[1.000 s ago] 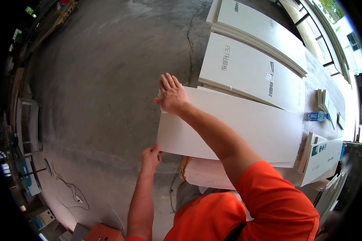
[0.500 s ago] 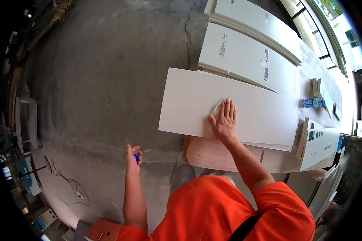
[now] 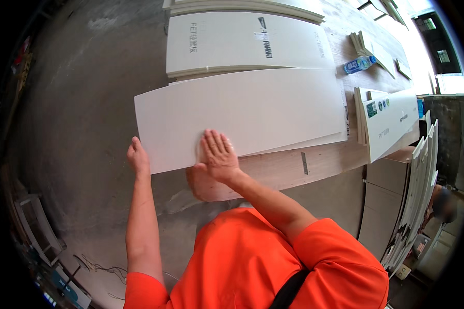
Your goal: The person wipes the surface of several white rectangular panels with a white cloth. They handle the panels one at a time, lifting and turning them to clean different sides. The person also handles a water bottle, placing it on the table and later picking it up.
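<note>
A long white board [image 3: 252,110] lies tilted across the work table, its left end jutting past the table's edge. My left hand [image 3: 138,157] is at that end, closed around the edge with the thumb showing; the other fingers are mostly hidden. The small blue object it held before cannot be seen. My right hand [image 3: 219,157] lies flat on the board near its front edge, fingers stretched out. A thin, whitish, see-through piece [image 3: 200,149] shows beside and under that palm; its kind is unclear.
Printed white boards [image 3: 227,44] are stacked behind. A water bottle [image 3: 360,65] lies near small strips. More boards [image 3: 389,121] lean at the table's [image 3: 273,172] right end. A grey cabinet [image 3: 384,195] and upright panels [image 3: 420,185] stand lower right. A metal frame [image 3: 38,229] stands left.
My left hand has moved up to the board's left end, and the blue object has gone from sight. My right hand has slid toward the board's left part. The view has shifted right.
</note>
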Motion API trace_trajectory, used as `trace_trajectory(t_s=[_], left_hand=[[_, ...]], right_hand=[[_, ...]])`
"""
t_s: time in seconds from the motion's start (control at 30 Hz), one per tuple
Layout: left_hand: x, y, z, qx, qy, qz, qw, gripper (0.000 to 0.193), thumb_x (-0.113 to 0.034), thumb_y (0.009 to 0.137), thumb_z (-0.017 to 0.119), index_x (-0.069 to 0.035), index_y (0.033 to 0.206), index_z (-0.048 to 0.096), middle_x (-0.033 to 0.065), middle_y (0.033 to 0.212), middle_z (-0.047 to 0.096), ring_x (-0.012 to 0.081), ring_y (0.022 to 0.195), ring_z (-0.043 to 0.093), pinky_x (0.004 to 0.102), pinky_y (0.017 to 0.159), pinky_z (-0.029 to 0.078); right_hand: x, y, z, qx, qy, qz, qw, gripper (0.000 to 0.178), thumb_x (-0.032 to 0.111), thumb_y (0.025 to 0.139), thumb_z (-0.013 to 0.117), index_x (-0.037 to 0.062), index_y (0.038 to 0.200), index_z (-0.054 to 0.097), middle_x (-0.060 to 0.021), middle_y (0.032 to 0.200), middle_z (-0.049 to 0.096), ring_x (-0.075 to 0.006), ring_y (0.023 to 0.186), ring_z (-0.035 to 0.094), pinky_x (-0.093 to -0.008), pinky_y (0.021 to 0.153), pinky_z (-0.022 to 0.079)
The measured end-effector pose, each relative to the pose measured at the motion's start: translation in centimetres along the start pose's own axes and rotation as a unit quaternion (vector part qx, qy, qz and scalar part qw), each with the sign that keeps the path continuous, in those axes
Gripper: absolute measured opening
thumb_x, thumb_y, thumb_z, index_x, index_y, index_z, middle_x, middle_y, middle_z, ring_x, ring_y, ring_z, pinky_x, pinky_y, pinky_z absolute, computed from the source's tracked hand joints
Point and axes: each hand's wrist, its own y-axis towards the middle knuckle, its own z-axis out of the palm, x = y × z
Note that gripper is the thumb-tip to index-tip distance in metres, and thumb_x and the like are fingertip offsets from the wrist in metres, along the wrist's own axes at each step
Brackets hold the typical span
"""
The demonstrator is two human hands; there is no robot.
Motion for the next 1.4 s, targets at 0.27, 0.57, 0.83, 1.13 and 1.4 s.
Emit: trace_trajectory(t_s=[0.27, 0.57, 0.83, 1.13, 1.4], left_hand=[[-1.7, 0.1, 3.0, -0.031, 0.103, 0.038, 0.993, 0.065, -0.059, 0.104, 0.047, 0.000, 0.107, 0.075, 0.0183, 0.097, 0.076, 0.0347, 0.089, 0.073, 0.0447, 0.079, 0.054], [0.7, 0.7, 2.2, -0.025, 0.072, 0.059, 0.995, 0.065, -0.053, 0.107, 0.045, 0.006, 0.117, 0.072, 0.0193, 0.108, 0.076, 0.0311, 0.096, 0.072, 0.0401, 0.086, 0.054], [-1.8, -0.9, 2.8, -0.024, 0.072, 0.040, 0.996, 0.066, -0.052, 0.108, 0.044, 0.008, 0.120, 0.069, 0.0188, 0.114, 0.075, 0.0291, 0.101, 0.070, 0.0381, 0.090, 0.053], [-3.6, -1.3, 3.3, -0.016, 0.015, -0.002, 1.000, 0.065, -0.048, 0.110, 0.045, 0.012, 0.128, 0.063, 0.0196, 0.122, 0.071, 0.0270, 0.105, 0.068, 0.0364, 0.093, 0.054], [-2.0, -1.0, 2.9, -0.013, 0.020, -0.004, 1.000, 0.066, -0.050, 0.109, 0.045, 0.010, 0.129, 0.064, 0.0191, 0.124, 0.071, 0.0287, 0.106, 0.069, 0.0377, 0.092, 0.055]], right_hand=[[-32.1, -13.9, -5.9, -0.143, -0.053, 0.435, 0.887, 0.096, 0.068, 0.101, 0.036, -0.0079, 0.159, 0.024, -0.0264, 0.168, 0.020, -0.0400, 0.158, 0.013, -0.0486, 0.129, 0.006], [-18.9, -9.5, -4.1, -0.071, 0.058, 0.190, 0.978, 0.091, 0.060, 0.096, 0.054, -0.0020, 0.159, 0.031, -0.0209, 0.169, 0.023, -0.0360, 0.159, 0.016, -0.0493, 0.129, 0.008], [-42.6, -11.6, -9.3, -0.104, -0.001, 0.572, 0.814, 0.091, 0.062, 0.101, 0.038, -0.0059, 0.160, 0.022, -0.0221, 0.170, 0.018, -0.0351, 0.159, 0.013, -0.0442, 0.129, 0.009], [-49.6, -0.8, -13.7, -0.097, 0.036, 0.426, 0.899, 0.089, 0.060, 0.102, 0.039, -0.0044, 0.161, 0.021, -0.0207, 0.170, 0.020, -0.0315, 0.159, 0.015, -0.0412, 0.129, 0.012], [-40.5, -17.4, -8.7, -0.113, -0.002, 0.533, 0.838, 0.087, 0.056, 0.101, 0.044, -0.0067, 0.158, 0.027, -0.0253, 0.168, 0.019, -0.0395, 0.158, 0.013, -0.0459, 0.129, 0.010]])
